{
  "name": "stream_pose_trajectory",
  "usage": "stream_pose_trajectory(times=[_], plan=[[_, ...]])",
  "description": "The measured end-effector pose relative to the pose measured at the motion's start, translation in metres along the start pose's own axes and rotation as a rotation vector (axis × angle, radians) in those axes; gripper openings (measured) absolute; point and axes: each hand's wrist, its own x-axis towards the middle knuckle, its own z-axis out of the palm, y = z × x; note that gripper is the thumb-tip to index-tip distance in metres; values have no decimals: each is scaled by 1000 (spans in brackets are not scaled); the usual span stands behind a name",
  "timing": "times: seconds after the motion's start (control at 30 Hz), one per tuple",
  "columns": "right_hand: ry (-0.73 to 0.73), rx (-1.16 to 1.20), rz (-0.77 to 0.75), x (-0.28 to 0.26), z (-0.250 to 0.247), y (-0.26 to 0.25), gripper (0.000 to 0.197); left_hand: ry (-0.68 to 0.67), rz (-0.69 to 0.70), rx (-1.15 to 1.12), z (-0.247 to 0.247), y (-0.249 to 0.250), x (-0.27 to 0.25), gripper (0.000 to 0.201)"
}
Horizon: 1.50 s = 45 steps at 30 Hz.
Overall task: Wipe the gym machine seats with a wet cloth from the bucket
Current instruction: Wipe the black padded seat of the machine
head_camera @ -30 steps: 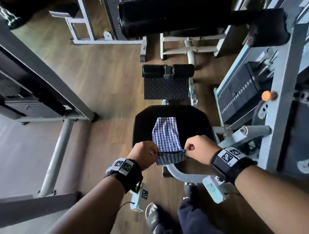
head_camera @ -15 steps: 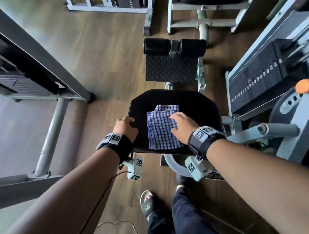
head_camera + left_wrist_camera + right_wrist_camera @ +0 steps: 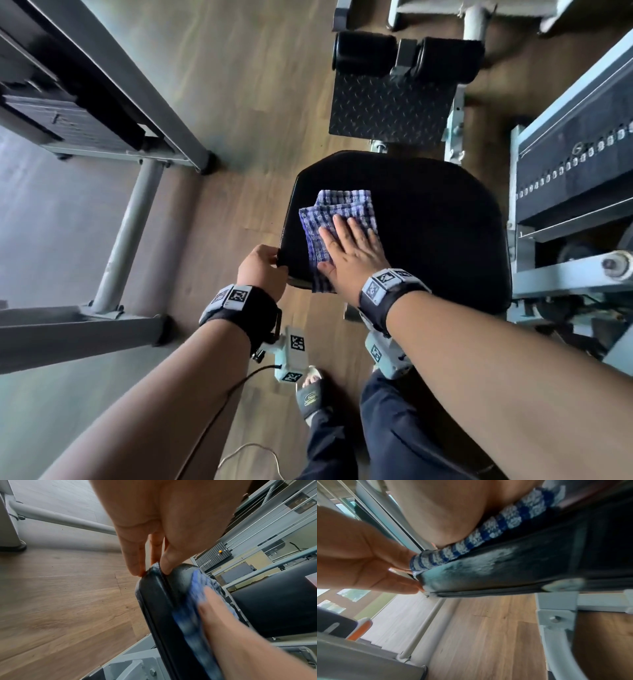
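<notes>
A black padded machine seat (image 3: 428, 233) fills the middle of the head view. A folded blue-and-white checked cloth (image 3: 337, 214) lies on its left half. My right hand (image 3: 352, 248) lies flat on the cloth with straight fingers, pressing it to the seat. My left hand (image 3: 262, 265) grips the seat's near left corner. In the left wrist view its thumb and fingers (image 3: 133, 561) pinch the seat edge (image 3: 154, 592), with the cloth (image 3: 200, 588) beside. The right wrist view has the cloth's edge (image 3: 471, 540) under my palm. No bucket is in view.
A black footplate with two roller pads (image 3: 394, 99) stands beyond the seat. A weight stack (image 3: 575, 164) and grey frame rise close on the right. Another machine's grey frame and post (image 3: 126, 233) stand left, with wooden floor (image 3: 246, 96) between. My sandalled foot (image 3: 313, 394) is below.
A second ago both hands pinched the cloth's near edge. The right hand then laid it flat and has slid it left and forward on the seat. The left hand took hold of the seat corner.
</notes>
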Motion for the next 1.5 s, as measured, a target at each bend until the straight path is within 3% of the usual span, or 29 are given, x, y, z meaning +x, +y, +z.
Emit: stream_pose_trajectory(times=[0.23,0.37,0.43,0.57,0.7,0.83,0.97,1.03,1.13,1.33,1.4,1.5], plan=[[-8,18,410,-84,-5,132,65,-17,-16,-91,-1,-8,1,29],[-6,-33,506,-83,-3,118,66,-35,-12,-147,-3,-9,1,26],[-1,-38,486,-66,-2,85,67,-43,-9,-166,-3,-11,2,26],[-18,-44,300,-22,-6,-5,69,-58,-4,-222,-3,-15,4,25],[-148,-26,171,17,-16,-59,70,-29,-6,-245,-2,-11,4,25],[-153,-50,150,33,-27,-13,70,-20,-34,-249,-3,-12,0,28],[-101,-69,389,40,-44,71,71,-14,-55,-288,-1,-11,1,29],[-110,-73,446,47,-48,86,71,-7,-63,-299,0,-11,2,29],[-80,-68,480,70,-51,58,72,13,-93,-332,2,-11,2,29],[-68,-60,241,129,-48,-41,73,33,-127,-358,8,-11,1,30],[-67,-58,212,137,-46,-41,74,31,-131,-356,7,-12,2,30],[-51,-69,155,129,-45,2,74,29,-140,-370,7,-14,3,29]])
